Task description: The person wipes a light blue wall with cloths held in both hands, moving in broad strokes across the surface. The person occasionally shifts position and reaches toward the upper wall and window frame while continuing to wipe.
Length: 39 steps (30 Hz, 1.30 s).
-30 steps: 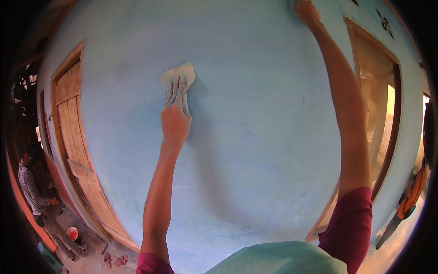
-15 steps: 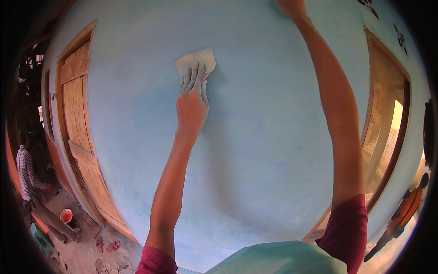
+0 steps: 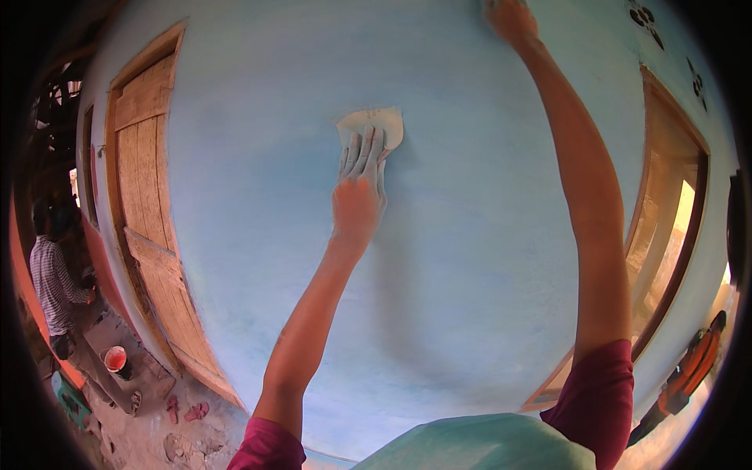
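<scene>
My left hand [image 3: 360, 176] presses a cream sheet of sandpaper [image 3: 392, 121] flat against a light blue wall [image 3: 470, 235]. The fingers lie over the sheet, the thumb along its right edge, and pale dust coats them. Faint marks show on the sheet's back. Up at the top edge of the picture, my right hand [image 3: 513, 22] is raised against the wall, well above and to the right of the sheet. Its fingers are partly cut off, so their grip is hidden. My arm casts a soft shadow down the wall.
A wooden door [image 3: 145, 168] stands at left, a wood-framed opening [image 3: 666, 211] at right. On the lower left are a person in a checked shirt [image 3: 53, 282], a bucket [image 3: 116, 360] and pink sandals [image 3: 196, 410]. Another person in orange [image 3: 697, 364] is at far right.
My left hand and the sandpaper have shifted right and slightly down in the picture. My right hand sits a little lower and farther right, while the whole scene has shifted slightly too.
</scene>
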### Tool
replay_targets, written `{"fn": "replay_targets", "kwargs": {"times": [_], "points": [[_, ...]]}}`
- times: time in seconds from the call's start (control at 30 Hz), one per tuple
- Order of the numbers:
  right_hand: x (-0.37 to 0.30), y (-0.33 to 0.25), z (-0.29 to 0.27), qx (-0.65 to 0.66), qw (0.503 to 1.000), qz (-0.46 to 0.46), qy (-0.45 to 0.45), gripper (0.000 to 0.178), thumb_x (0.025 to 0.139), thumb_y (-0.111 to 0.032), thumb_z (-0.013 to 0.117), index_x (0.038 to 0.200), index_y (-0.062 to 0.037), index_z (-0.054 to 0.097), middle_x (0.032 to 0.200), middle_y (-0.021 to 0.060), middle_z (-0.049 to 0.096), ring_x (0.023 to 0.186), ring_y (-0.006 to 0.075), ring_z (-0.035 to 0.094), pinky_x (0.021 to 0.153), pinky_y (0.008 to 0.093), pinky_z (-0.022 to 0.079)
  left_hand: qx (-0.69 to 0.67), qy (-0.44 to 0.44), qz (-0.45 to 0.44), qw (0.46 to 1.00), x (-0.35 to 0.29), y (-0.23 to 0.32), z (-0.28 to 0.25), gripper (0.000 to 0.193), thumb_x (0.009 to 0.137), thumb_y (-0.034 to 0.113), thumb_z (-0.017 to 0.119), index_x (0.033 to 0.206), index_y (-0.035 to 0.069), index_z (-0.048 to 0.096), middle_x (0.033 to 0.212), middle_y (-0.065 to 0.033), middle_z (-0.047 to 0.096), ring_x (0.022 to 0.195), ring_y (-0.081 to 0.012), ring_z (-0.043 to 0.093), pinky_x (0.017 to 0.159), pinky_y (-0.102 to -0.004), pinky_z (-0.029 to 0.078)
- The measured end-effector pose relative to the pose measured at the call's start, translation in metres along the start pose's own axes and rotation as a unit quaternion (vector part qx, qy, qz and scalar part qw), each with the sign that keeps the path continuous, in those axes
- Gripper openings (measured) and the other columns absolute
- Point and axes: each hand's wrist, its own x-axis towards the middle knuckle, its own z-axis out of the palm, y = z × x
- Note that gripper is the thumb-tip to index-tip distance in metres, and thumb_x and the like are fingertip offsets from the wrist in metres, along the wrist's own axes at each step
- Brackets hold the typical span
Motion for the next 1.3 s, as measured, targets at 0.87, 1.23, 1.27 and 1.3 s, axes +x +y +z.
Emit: {"fn": "replay_targets", "kwargs": {"times": [0.87, 1.23, 1.27, 1.3], "points": [[-0.148, 0.173, -0.081, -0.088, 0.978, 0.169, 0.083, 0.049, 0.105, -0.044, 0.035, 0.148, -0.0273, 0.051, 0.145, 0.0075, 0.059, 0.127, 0.0415, 0.057, 0.115, 0.0523, 0.037, -0.057, -0.028, -0.158, 0.985, -0.119, 0.029, -0.012, 0.038, 0.104, -0.001, 0.043, 0.14, 0.003, 0.057, 0.153, -0.0128, 0.049, 0.144, -0.0406, 0.039, 0.112, -0.0428, 0.046], [-0.185, 0.011, -0.035, 0.011, 0.997, -0.06, 0.05, 0.047, 0.105, -0.019, 0.049, 0.152, -0.0166, 0.047, 0.155, 0.012, 0.046, 0.142, 0.0394, 0.043, 0.122, 0.0544, 0.028, -0.05, -0.006, -0.157, 0.986, -0.134, 0.04, 0.0, 0.045, 0.103, 0.0, 0.043, 0.148, -0.001, 0.048, 0.155, -0.0156, 0.046, 0.144, -0.0429, 0.04, 0.117, -0.0528, 0.036], [-0.193, -0.014, -0.033, 0.053, 0.995, -0.081, 0.03, 0.049, 0.104, -0.015, 0.051, 0.153, -0.0162, 0.045, 0.157, 0.0134, 0.044, 0.142, 0.0413, 0.042, 0.122, 0.0542, 0.029, -0.044, -0.003, -0.161, 0.986, -0.134, 0.041, -0.002, 0.045, 0.104, 0.001, 0.042, 0.148, -0.002, 0.048, 0.155, -0.0154, 0.046, 0.144, -0.0428, 0.039, 0.117, -0.0528, 0.036], [-0.203, -0.02, -0.031, 0.051, 0.993, -0.104, 0.016, 0.052, 0.103, -0.013, 0.052, 0.154, -0.0168, 0.043, 0.159, 0.0141, 0.041, 0.143, 0.0417, 0.041, 0.122, 0.054, 0.03, -0.047, -0.005, -0.171, 0.984, -0.136, 0.046, -0.001, 0.044, 0.104, 0.001, 0.041, 0.148, -0.002, 0.048, 0.155, -0.0154, 0.046, 0.144, -0.0428, 0.039, 0.117, -0.0527, 0.036]]}}
